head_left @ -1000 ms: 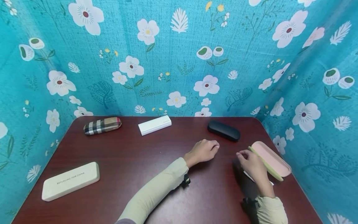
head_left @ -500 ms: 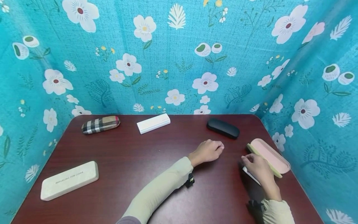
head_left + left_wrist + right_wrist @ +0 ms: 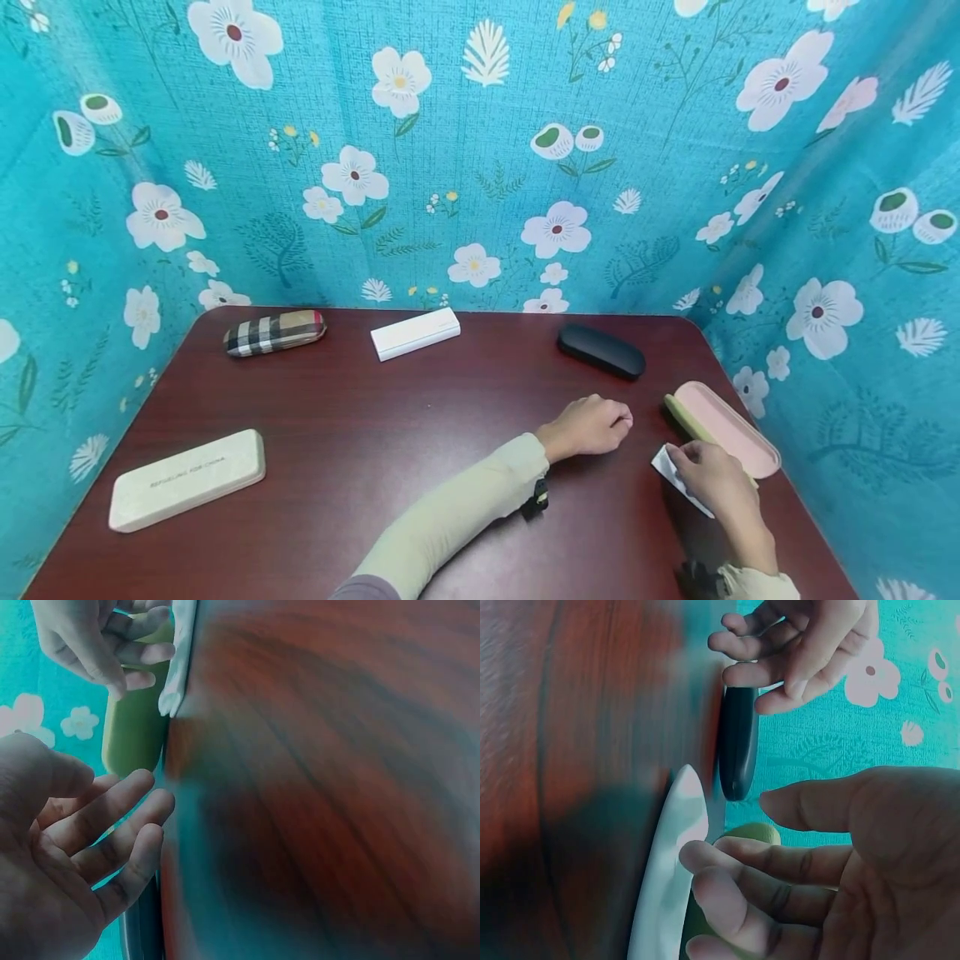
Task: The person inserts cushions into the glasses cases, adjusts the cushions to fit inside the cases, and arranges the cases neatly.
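A folded white piece (image 3: 666, 463), which looks like cloth, lies on the table in front of an opened yellow-green glasses case (image 3: 690, 418) with a pink inside. My right hand (image 3: 716, 479) is over the white piece. In the right wrist view its fingertips (image 3: 697, 856) are at the edge of the white piece (image 3: 664, 877), with the thumb apart from them. My left hand (image 3: 588, 427) hovers to the left of it, fingers loosely bent and holding nothing, as the left wrist view shows for the left hand (image 3: 82, 847). A black glasses case (image 3: 600, 350) lies behind the left hand.
At the back left lies a plaid case (image 3: 275, 333). A white case (image 3: 416, 334) lies at the back middle. A long cream case (image 3: 187, 481) with lettering sits at the left front. Flowered blue curtains (image 3: 465, 150) surround the dark red table (image 3: 337, 433).
The left hand has moved right and nearer, towards the white piece. The right hand has shifted right and nearer too, and more of the white piece shows beside it.
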